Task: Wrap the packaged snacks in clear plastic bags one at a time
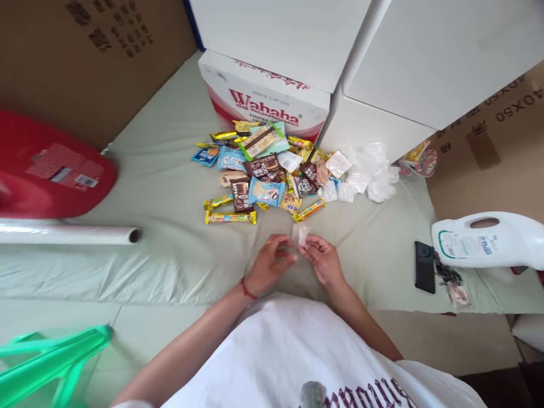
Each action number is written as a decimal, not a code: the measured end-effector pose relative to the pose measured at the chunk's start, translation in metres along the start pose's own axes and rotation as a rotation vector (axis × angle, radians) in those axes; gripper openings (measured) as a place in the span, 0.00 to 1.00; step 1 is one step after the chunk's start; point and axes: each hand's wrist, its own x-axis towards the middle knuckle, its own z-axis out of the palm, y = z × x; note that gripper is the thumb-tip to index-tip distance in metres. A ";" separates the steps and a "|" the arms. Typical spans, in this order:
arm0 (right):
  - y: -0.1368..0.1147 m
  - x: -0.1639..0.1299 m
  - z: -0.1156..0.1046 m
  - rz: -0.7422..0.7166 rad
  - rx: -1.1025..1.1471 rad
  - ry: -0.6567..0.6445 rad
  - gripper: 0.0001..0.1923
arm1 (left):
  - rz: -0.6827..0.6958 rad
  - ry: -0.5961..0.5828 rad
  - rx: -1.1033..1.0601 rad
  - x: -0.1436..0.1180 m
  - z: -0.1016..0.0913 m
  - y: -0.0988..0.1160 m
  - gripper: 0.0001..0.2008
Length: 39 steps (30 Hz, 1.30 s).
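A small clear plastic bag (301, 234) is held just below the middle of the frame, between both hands. It is thin, soft and almost transparent, with a crumpled shape; its long axis stands roughly upright, the free end pointing to the top of the frame. The left hand (272, 262) has its fingers curled close together, and the thumb and first fingers pinch the lower left edge of the bag. The right hand (323, 259) is also nearly closed, its fingertips gripping the lower right side of the bag. The two hands almost touch each other. A red thread bracelet (245, 288) sits on the left wrist.

Above the hands, in the center of the frame, lies a pile of snack packets (261, 173): flat, glossy wrappers in brown, blue and yellow, some long and narrow. To the right of the pile is a heap of clear plastic bags (369, 173), wrinkled and whitish. All rests on a pale green sheet (170, 187) with soft folds. Behind the pile stands a white carton (263, 102) with red letters. At the right edge lies a white plastic jug (488, 241) on its side, with a black phone (424, 266) near it. At the left, a roll of clear film (68, 233) lies horizontally below a red plastic object (46, 170).
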 end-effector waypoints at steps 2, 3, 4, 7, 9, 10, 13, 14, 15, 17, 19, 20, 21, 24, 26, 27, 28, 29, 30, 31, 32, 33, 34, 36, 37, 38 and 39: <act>0.008 -0.003 0.013 0.025 -0.078 -0.015 0.18 | -0.035 0.008 -0.050 0.010 0.005 -0.007 0.13; 0.010 -0.002 0.015 0.023 -0.117 -0.014 0.18 | -0.070 0.018 -0.080 0.013 0.004 -0.012 0.12; 0.010 0.000 0.015 0.014 -0.149 -0.011 0.18 | -0.105 0.030 -0.112 0.014 0.002 -0.016 0.12; 0.005 0.006 0.010 -0.028 -0.189 -0.003 0.18 | -0.167 0.055 -0.209 0.012 -0.006 -0.021 0.15; 0.001 0.009 0.008 -0.065 -0.205 -0.006 0.17 | -0.169 0.074 -0.238 0.009 -0.007 -0.019 0.16; -0.001 0.009 0.009 -0.080 -0.225 -0.020 0.17 | -0.164 0.083 -0.241 0.008 -0.007 -0.017 0.17; -0.002 0.007 0.013 -0.118 -0.341 -0.116 0.14 | -0.150 0.092 -0.241 0.009 -0.003 -0.011 0.19; -0.001 0.006 0.014 -0.133 -0.385 -0.151 0.13 | -0.153 0.099 -0.252 0.010 -0.002 -0.010 0.20; 0.000 0.005 0.016 -0.153 -0.424 -0.179 0.12 | -0.163 0.105 -0.269 0.010 -0.001 -0.009 0.19; 0.002 0.002 0.017 -0.189 -0.456 -0.204 0.11 | -0.194 0.116 -0.312 0.011 -0.001 -0.009 0.19; 0.004 0.000 0.016 -0.177 -0.427 -0.212 0.11 | -0.212 0.123 -0.334 0.010 -0.002 -0.010 0.19; 0.003 0.000 0.015 -0.152 -0.398 -0.215 0.13 | -0.204 0.120 -0.321 0.008 -0.003 -0.009 0.18; 0.002 -0.001 0.015 -0.125 -0.364 -0.214 0.15 | -0.179 0.120 -0.289 0.006 -0.003 -0.008 0.17; -0.004 -0.001 0.015 -0.076 -0.267 -0.178 0.23 | -0.051 0.117 -0.120 0.001 -0.002 -0.003 0.14; -0.009 0.001 0.016 -0.076 -0.252 -0.153 0.23 | 0.009 0.115 -0.039 -0.001 0.000 0.000 0.12; -0.011 0.003 0.016 -0.075 -0.257 -0.151 0.22 | 0.017 0.110 -0.033 -0.001 0.001 0.000 0.13; -0.013 0.004 0.016 -0.071 -0.259 -0.154 0.22 | 0.011 0.097 -0.053 -0.002 0.001 0.000 0.14; -0.014 0.006 0.015 -0.062 -0.249 -0.160 0.21 | -0.009 0.078 -0.093 -0.002 0.000 -0.002 0.15; -0.016 0.008 0.013 -0.050 -0.225 -0.165 0.20 | -0.038 0.056 -0.147 -0.002 -0.001 -0.003 0.16; -0.017 0.009 0.011 -0.031 -0.189 -0.170 0.20 | -0.070 0.039 -0.205 -0.002 -0.004 -0.005 0.18; -0.018 0.010 0.008 -0.006 -0.149 -0.178 0.19 | -0.103 0.031 -0.262 -0.002 -0.007 -0.007 0.19; -0.020 0.011 0.004 0.020 -0.108 -0.187 0.18 | -0.135 0.036 -0.317 -0.002 -0.012 -0.008 0.20; -0.021 0.011 0.000 0.044 -0.070 -0.195 0.17 | -0.165 0.053 -0.375 -0.002 -0.016 -0.008 0.21; -0.024 0.011 -0.008 0.077 -0.010 -0.209 0.16 | -0.221 0.091 -0.511 -0.003 -0.026 -0.007 0.22; -0.026 0.010 -0.011 0.076 0.004 -0.208 0.15 | -0.247 0.104 -0.576 -0.003 -0.030 -0.006 0.22; -0.027 0.009 -0.013 0.063 0.004 -0.202 0.15 | -0.268 0.116 -0.627 -0.004 -0.033 -0.005 0.22; -0.028 0.008 -0.015 0.043 -0.008 -0.195 0.15 | -0.283 0.129 -0.658 -0.004 -0.036 -0.003 0.22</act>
